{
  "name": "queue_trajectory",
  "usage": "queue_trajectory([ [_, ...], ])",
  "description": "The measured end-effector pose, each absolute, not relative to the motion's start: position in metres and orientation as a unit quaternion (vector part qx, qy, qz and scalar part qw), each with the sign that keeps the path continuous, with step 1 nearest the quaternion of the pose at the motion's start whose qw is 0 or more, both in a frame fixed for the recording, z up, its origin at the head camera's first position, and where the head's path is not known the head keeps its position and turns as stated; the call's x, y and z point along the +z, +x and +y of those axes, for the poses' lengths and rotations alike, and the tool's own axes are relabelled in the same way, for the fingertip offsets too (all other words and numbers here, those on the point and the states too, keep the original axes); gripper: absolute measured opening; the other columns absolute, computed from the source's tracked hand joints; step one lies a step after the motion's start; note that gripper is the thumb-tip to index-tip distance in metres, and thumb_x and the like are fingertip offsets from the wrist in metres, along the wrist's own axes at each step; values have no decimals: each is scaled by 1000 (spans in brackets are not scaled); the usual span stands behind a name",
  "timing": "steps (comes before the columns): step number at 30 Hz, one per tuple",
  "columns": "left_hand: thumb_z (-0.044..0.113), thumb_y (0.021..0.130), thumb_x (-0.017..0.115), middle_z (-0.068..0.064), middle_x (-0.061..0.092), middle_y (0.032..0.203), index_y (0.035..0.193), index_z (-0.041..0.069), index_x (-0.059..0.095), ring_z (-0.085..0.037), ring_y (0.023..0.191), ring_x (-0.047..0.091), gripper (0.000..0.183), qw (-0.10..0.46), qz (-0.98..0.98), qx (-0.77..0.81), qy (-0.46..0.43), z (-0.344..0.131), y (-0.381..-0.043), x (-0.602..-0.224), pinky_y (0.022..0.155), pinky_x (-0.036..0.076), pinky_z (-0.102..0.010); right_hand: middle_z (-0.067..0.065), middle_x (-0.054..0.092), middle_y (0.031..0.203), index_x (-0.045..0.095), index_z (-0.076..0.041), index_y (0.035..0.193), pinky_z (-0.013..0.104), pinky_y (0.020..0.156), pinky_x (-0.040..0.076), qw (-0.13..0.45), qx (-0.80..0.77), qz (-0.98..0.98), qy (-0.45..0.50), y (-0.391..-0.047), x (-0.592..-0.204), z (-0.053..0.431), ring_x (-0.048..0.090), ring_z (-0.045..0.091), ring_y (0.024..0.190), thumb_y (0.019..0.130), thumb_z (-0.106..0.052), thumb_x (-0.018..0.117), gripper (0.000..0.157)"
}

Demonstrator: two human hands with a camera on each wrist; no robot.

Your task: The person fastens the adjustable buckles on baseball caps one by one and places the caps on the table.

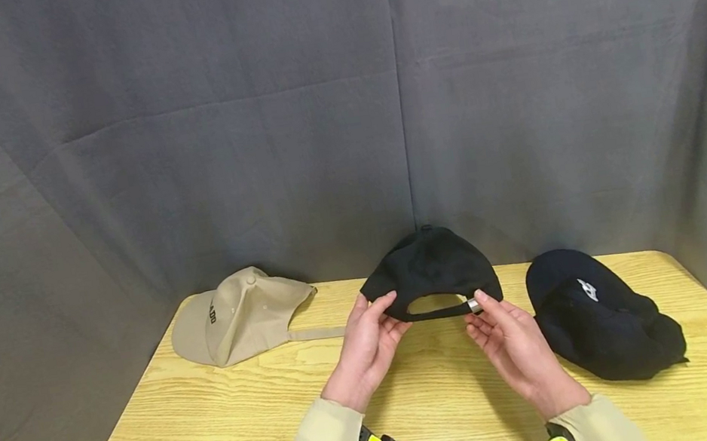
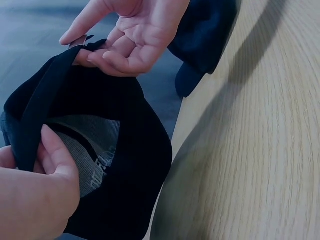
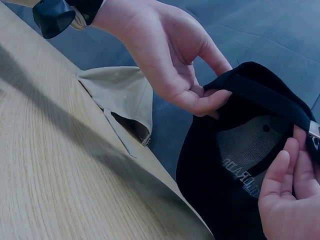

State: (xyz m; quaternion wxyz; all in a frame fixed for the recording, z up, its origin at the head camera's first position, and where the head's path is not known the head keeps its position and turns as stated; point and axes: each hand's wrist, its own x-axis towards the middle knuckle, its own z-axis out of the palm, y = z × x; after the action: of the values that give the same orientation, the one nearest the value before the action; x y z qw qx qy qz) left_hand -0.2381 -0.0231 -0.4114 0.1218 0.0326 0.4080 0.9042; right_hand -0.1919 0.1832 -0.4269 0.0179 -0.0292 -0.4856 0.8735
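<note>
A black cap point(image 1: 431, 262) is held above the table, its back opening and strap toward me. My left hand point(image 1: 370, 340) pinches its left edge beside the strap, thumb on the outside. On the other side my right hand point(image 1: 515, 341) pinches the strap's end at a metal buckle point(image 1: 474, 305). Both wrist views look into the cap's underside, where a mesh lining point(image 3: 255, 145) and the backs of stitched letters point(image 2: 102, 167) show. The strap spans the gap between the two hands.
A beige cap point(image 1: 247, 316) lies on the wooden table point(image 1: 221, 438) at the left, its strap point(image 1: 315, 333) stretched out rightward. At the right lies a dark navy cap point(image 1: 605, 320) with a white emblem. A grey curtain point(image 1: 247, 152) hangs behind the table.
</note>
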Motion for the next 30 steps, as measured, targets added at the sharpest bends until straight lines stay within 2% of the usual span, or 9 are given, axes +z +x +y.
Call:
queue_trajectory([
  [8,5,102,58,-7,65,100,133,8,44,-18,85,64,34,124,401,907,29,-23,-238,-413,80,53,-29,4,61,92,68,-10,91,26,87,53,26,875,-483,-30,-191,-428,185,62,17,90,106,-22,59,21],
  [14,4,101,57,-7,65,98,136,7,42,-16,80,63,38,113,396,911,25,-23,-238,-411,78,52,-30,5,62,92,67,-10,91,25,86,53,31,875,-481,-29,-192,-428,185,63,16,88,106,-21,59,20],
  [24,3,101,57,-7,64,101,134,8,44,-17,81,62,36,108,394,913,22,-24,-239,-412,77,51,-30,4,62,90,67,-10,89,25,86,53,32,873,-486,-24,-192,-427,185,63,15,88,106,-20,59,21],
  [30,3,100,57,-6,63,96,130,9,44,-17,77,60,33,102,391,914,23,-24,-240,-411,75,51,-30,4,64,89,69,-10,89,25,86,53,34,873,-487,-15,-193,-428,186,64,16,88,106,-18,59,21],
])
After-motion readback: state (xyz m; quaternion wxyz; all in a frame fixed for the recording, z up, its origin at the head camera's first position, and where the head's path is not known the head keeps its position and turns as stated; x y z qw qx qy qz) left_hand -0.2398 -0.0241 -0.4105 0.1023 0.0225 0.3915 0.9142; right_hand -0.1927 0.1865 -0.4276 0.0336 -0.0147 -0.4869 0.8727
